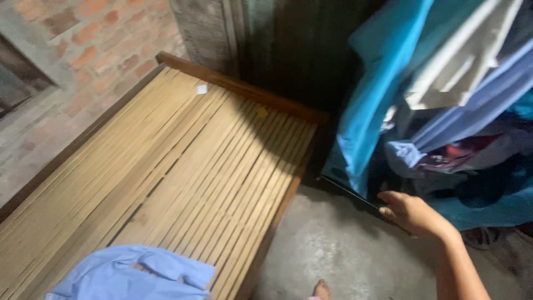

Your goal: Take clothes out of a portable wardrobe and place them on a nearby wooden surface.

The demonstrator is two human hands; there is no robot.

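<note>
**Right hand at the edge of a cloth wardrobe**

A slatted wooden bed (pixel 166 166) is filling the left and centre of the frame, running from the lower left up toward a brick wall (pixel 83 39) in the upper left; its near end is being cut off by the bottom edge. On the right, a blue cloth wardrobe (pixel 366 111) is hanging open, with clothes (pixel 455 150) bunching inside it; they are tangling together in shadow, and single garments are hard to make out. A pale blue garment (pixel 127 275) is lying on the slats at the lower left, partly cut off by the frame. Grey concrete floor (pixel 344 250) is showing at the bottom centre.

The right hand (pixel 408 211) is reaching in from the lower right, its fingers curling around the wardrobe's dark lower edge (pixel 350 191), gripping it. The left hand is lying outside the frame. A bare toe (pixel 321 290) is just peeking in at the bottom edge.
</note>
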